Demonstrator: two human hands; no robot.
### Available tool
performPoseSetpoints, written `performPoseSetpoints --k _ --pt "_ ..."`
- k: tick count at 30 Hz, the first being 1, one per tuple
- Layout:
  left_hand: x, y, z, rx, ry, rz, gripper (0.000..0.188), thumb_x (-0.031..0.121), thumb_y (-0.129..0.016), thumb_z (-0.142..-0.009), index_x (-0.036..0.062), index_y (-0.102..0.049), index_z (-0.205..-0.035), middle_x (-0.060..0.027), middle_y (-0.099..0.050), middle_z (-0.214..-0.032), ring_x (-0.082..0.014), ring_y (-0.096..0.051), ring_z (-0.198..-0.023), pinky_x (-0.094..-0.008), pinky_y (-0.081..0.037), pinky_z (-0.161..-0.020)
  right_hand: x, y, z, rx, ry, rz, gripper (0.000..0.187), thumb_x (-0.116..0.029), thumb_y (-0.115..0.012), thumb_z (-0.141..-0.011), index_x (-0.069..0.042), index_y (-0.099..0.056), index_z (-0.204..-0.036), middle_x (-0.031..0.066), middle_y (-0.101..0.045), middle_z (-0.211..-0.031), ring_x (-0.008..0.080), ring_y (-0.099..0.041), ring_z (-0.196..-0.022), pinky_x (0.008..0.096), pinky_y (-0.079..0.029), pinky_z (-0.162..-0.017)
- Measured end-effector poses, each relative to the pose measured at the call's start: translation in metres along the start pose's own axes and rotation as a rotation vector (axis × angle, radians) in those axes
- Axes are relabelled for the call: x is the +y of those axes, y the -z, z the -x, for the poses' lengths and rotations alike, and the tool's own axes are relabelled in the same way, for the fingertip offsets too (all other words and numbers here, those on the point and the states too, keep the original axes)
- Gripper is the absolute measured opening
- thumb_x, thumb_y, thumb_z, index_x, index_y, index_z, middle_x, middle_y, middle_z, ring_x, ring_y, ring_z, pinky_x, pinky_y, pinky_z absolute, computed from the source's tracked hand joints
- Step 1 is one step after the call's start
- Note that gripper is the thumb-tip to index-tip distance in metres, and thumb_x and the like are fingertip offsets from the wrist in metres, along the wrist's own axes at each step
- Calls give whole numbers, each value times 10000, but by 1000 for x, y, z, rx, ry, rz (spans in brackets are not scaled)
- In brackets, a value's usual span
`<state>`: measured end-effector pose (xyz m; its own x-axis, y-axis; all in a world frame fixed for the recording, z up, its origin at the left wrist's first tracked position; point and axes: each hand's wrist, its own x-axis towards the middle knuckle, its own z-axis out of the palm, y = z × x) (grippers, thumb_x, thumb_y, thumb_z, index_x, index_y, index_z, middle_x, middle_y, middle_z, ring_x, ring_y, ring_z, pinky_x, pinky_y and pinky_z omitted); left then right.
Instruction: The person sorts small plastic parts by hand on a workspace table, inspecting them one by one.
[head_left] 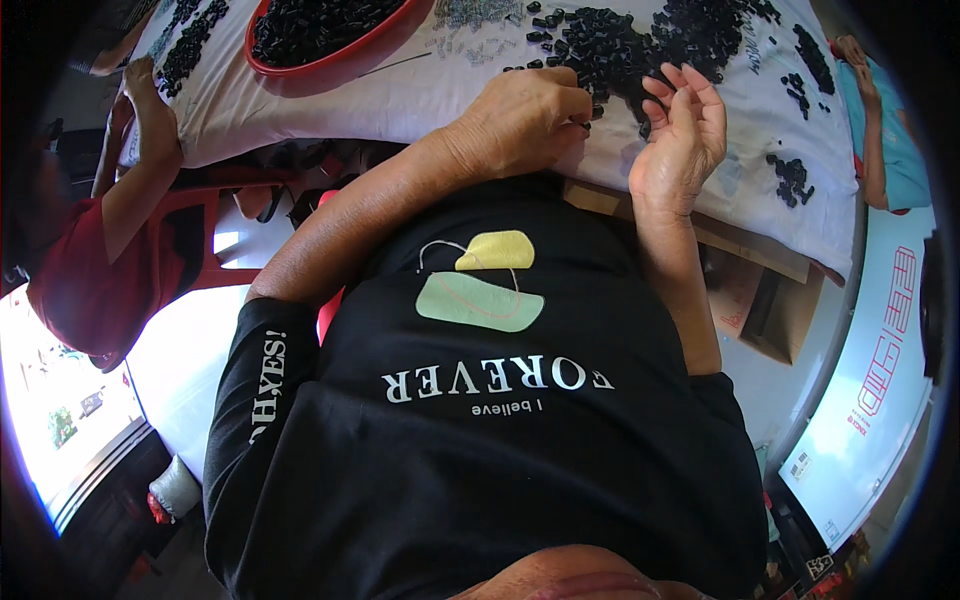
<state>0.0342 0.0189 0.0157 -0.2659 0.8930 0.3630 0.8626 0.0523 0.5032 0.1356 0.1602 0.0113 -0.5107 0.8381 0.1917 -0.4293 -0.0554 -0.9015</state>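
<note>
My left hand [530, 120] is closed at the near edge of a cloth-covered table [400, 118], its thumb and fingertips pressed together. A small dark piece shows by its fingertips, but what it grips is mostly hidden. To its right, my right hand [682, 140] is raised with the palm turned up and the fingers loosely curled and apart; nothing shows in it. Just beyond both hands spreads a heap of small black plastic parts [600, 45]. Several clear, thin little pieces [475, 45] lie scattered left of the heap.
A red basin [340, 70] full of black parts stands at the far left, a thin rod [394, 65] beside it. Smaller groups of parts [790, 180] lie at right. One person in red [95, 265] sits at left, another in teal [900, 145] at right. A cardboard box [765, 310] stands below the table.
</note>
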Motion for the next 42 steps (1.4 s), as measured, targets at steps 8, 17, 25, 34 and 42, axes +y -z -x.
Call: performPoseSetpoints --k 8,17,25,34,42 --pt "6 -8 -3 -62 61 -107 127 116 -670 -771 63 -635 -880 -92 -598 -893 -302 -628 -815 -389 -521 -689 3 -1 2 -18 10 38 179 -58 -518 -933 -19 -569 -1099 112 -642 -1045 132 -641 -809 216 -507 -659" --pt "6 -8 3 -50 13 -66 220 71 -673 -746 45 -585 -946 -111 -583 -899 -324 -616 -819 -408 -512 -686 6 -3 7 -108 -11 37 171 -79 -522 -950 -21 -580 -1100 95 -653 -1013 118 -634 -805 208 -491 -651" --pt "-5 11 10 160 206 186 159 55 -647 -849 7 -600 -993 -155 -678 -877 -233 -694 -780 -309 -543 -679 7 -11 16 -365 -69 299 92 -56 -599 -914 -15 -644 -983 54 -679 -876 97 -646 -779 216 -524 -688" --pt "-5 12 14 173 216 268 205 15 -615 -886 4 -547 -1079 -165 -665 -960 -242 -695 -875 -320 -564 -812 7 -12 19 -515 -48 456 139 -42 -663 -862 -5 -673 -996 76 -695 -890 116 -659 -811 238 -540 -747" --pt "-10 1 16 292 268 556 246 32 -677 -798 7 -569 -1017 -117 -687 -879 -200 -692 -838 -295 -547 -758 9 -13 20 -499 11 437 142 -15 -681 -836 -7 -677 -978 56 -689 -878 106 -655 -781 231 -533 -716"
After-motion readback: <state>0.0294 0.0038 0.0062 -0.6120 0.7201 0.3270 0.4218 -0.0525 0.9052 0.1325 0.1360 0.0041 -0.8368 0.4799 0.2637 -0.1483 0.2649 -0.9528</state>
